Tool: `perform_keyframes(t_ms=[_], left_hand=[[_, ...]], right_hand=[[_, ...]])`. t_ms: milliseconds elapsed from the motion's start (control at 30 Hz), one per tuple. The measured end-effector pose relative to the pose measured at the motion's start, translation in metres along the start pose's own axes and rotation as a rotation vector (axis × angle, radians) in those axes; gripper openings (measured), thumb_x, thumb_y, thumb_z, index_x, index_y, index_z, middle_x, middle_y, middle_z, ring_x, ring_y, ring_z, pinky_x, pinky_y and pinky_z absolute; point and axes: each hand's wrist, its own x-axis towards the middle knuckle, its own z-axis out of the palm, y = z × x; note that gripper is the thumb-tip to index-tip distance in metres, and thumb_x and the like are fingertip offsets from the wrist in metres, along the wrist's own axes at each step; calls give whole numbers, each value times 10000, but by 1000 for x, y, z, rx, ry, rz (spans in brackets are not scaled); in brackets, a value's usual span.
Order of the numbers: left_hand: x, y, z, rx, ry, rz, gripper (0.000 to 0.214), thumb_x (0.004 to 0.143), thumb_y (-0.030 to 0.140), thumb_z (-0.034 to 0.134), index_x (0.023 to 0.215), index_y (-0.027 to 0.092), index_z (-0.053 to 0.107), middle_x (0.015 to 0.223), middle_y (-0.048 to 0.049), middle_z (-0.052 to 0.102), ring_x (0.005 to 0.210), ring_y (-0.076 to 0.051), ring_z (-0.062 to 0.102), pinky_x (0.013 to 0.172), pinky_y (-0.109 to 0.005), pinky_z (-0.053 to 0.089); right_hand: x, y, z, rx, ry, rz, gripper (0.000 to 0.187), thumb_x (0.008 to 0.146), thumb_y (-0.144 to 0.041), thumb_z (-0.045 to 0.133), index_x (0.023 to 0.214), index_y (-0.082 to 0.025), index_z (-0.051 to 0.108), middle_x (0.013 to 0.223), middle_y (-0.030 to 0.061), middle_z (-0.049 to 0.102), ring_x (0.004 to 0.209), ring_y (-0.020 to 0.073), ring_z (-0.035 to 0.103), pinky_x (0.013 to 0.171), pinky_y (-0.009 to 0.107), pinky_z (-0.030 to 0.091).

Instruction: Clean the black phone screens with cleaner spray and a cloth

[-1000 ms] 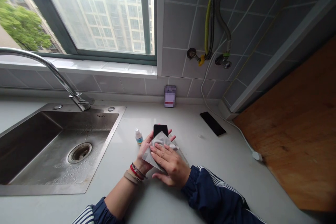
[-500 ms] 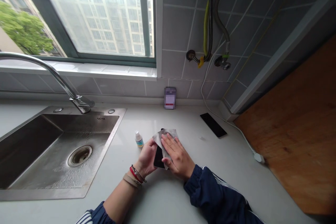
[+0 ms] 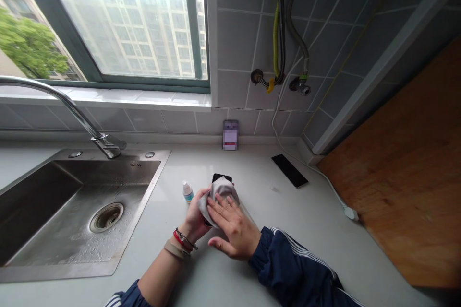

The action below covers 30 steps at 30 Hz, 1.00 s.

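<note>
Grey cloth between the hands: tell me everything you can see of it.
The cloth is thin, soft-looking pale grey fabric, possibly microfibre, though the view can't confirm that. It is bunched and folded over a black smartphone, whose top edge and a lower corner show beyond it. The left hand supports it from beneath, with a loose flap sticking out on that side, while the fingers of the right hand press on top. It is held just above the countertop, not visibly resting on it.
</note>
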Motion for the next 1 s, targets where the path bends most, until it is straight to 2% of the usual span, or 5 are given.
perform_keyframes(t_ms=[200,400,600,867,1000], left_hand=[[-6,6,14,-15,2,-32,510,959,425,494,1283,76,677,1297,-150,699,1394,-304,510,1212,-353,284],[-6,3,20,-54,-45,-101,647,984,610,425,1322,106,645,1354,-142,671,1453,-302,439,1255,-431,202],[-3,-10,24,105,68,-45,502,1003,464,505,1382,156,619,1414,-111,635,1466,-291,421,1266,-420,179],[-4,1,7,61,-22,-37,548,956,503,539,1339,125,645,1430,-150,619,1480,-327,395,1266,-447,204],[-5,6,15,57,55,24,477,956,418,561,1324,130,658,1444,-151,607,1412,-344,487,1224,-440,316]], right_hand=[[0,-7,-1,31,8,-45,745,1004,-591,484,1554,-95,402,1649,104,316,1561,275,217,1273,485,241],[1,15,1,-17,83,22,700,1064,-506,390,1619,-105,247,1671,127,254,1568,287,183,1254,514,283],[0,30,3,-41,202,176,712,1079,-519,294,1648,-147,83,1695,122,170,1577,313,113,1244,574,272],[0,-2,3,13,14,-19,782,1021,-580,461,1602,-89,281,1666,140,250,1569,300,169,1259,561,224],[1,-6,0,60,38,-54,684,1004,-538,514,1522,-97,443,1595,141,408,1532,284,300,1254,557,233]])
